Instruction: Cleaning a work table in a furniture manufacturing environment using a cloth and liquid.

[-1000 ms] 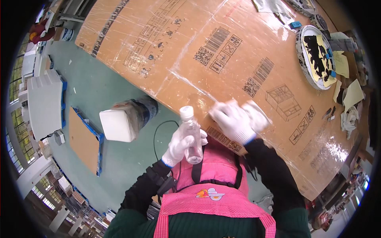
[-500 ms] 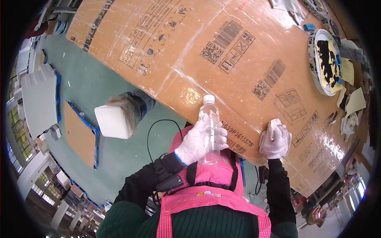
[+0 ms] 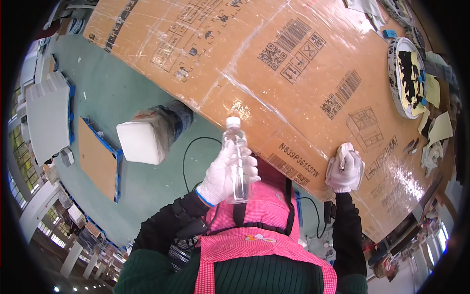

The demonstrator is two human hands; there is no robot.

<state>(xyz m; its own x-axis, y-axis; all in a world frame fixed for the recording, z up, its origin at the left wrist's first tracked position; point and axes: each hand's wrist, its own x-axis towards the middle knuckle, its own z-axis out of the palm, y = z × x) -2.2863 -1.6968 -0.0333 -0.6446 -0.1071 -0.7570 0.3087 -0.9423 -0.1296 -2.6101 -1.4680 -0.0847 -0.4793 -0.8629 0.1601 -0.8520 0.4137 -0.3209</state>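
Left hand (image 3: 226, 172), white glove on, is wrapped around a clear plastic bottle (image 3: 236, 161), holding it upright near the chest, white cap on top. Right hand (image 3: 345, 169), arm stretched forward, is bunched around a white cloth (image 3: 342, 153), pressing it onto the taped cardboard tabletop (image 3: 274, 63).

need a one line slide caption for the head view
Gloved left hand holds a clear capped bottle upright while the gloved right hand presses a white cloth on the taped cardboard tabletop.
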